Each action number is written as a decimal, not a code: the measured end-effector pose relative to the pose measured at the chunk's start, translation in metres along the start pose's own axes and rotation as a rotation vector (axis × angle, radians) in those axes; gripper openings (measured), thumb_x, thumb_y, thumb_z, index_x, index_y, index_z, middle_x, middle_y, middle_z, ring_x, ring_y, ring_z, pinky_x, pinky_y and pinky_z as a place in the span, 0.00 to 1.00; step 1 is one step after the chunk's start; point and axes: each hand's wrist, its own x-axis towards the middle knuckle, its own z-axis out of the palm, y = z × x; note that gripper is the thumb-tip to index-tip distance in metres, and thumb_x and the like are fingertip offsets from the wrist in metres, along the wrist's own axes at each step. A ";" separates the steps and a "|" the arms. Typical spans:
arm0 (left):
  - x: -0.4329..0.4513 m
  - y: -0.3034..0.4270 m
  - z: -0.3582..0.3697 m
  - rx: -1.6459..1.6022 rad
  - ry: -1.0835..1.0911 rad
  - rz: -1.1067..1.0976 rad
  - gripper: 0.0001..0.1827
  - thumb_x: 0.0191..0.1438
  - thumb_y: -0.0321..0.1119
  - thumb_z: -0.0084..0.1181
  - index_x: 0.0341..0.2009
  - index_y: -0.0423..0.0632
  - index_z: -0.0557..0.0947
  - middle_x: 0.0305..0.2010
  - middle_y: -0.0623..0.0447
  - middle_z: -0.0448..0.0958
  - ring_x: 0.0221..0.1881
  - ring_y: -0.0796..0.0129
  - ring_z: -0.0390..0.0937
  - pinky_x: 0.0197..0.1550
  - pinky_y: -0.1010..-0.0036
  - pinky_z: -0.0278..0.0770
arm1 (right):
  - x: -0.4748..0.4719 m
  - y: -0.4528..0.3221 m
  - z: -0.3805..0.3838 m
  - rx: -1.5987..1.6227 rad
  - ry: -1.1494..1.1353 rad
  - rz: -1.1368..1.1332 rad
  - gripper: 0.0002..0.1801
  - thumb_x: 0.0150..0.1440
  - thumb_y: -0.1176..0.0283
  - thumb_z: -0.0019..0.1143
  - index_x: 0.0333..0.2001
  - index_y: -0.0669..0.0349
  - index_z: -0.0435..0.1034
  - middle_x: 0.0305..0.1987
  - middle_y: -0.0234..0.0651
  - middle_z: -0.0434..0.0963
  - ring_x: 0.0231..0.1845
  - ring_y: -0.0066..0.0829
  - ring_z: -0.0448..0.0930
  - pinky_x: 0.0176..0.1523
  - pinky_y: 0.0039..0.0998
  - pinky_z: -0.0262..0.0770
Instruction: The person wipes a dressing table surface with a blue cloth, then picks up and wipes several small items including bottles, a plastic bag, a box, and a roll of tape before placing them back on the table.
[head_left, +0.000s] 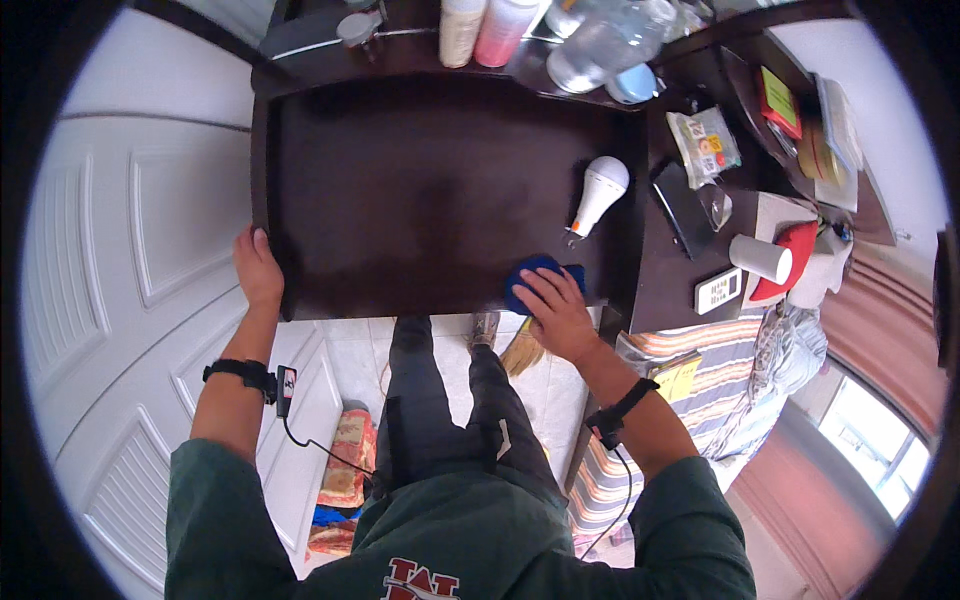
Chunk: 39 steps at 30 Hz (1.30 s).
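A dark wooden desk top spans the view in front of me. My right hand presses a folded dark blue cloth onto its front edge, right of the middle, fingers spread over the cloth. At the desk's left edge rests my left hand, thumb on the raised side rim and holding no loose object. A white light bulb with an orange part and a small metal hook lies on the desk, beyond my right hand.
Spray cans, a clear plastic bottle and a blue-lidded jar stand on the back shelf. On the right side surface are a black phone, a plastic packet, a white remote control and a white cylinder.
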 end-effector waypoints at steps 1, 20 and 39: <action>0.001 0.002 0.002 0.058 0.101 0.090 0.23 0.71 0.43 0.44 0.60 0.39 0.75 0.63 0.36 0.72 0.63 0.40 0.69 0.65 0.52 0.65 | -0.005 0.002 -0.004 0.000 0.003 0.037 0.38 0.45 0.76 0.64 0.64 0.49 0.69 0.73 0.33 0.67 0.72 0.43 0.65 0.75 0.55 0.58; -0.134 0.457 0.155 -0.157 -0.452 0.460 0.55 0.50 0.43 0.71 0.74 0.40 0.53 0.57 0.37 0.69 0.60 0.42 0.70 0.62 0.51 0.67 | -0.046 -0.038 -0.011 0.705 0.616 0.886 0.38 0.52 0.82 0.56 0.69 0.61 0.61 0.61 0.44 0.70 0.61 0.39 0.73 0.68 0.34 0.66; 0.084 0.191 0.073 -0.040 -0.070 0.502 0.39 0.56 0.34 0.65 0.69 0.41 0.65 0.59 0.31 0.70 0.61 0.33 0.68 0.64 0.49 0.67 | 0.092 0.045 -0.064 0.506 0.698 0.572 0.35 0.56 0.76 0.59 0.68 0.62 0.62 0.64 0.51 0.69 0.65 0.52 0.71 0.70 0.40 0.65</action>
